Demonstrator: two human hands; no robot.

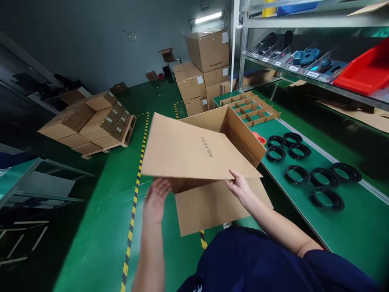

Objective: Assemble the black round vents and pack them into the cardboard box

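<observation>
A flat brown cardboard sheet (185, 148) with a line of dark print lies tilted over the open cardboard box (247, 140). Its near edge, toward the right corner, is pinched by my right hand (240, 187), thumb on top and fingers below. My left hand (155, 200) is just under the near left corner, fingers loosely extended and slightly blurred; whether they touch the sheet I cannot tell. A box flap (212, 207) hangs out toward me below the sheet. Most of the box's inside is hidden by the sheet.
On the green table (361, 227) at right are several black rings (298, 174), a red-orange ring (259, 138) and cardboard dividers (251, 109). Behind it stands a shelf with a red bin (364, 69). Stacked cartons (200, 77) stand at the back; more cartons (91, 121) sit on a pallet at left.
</observation>
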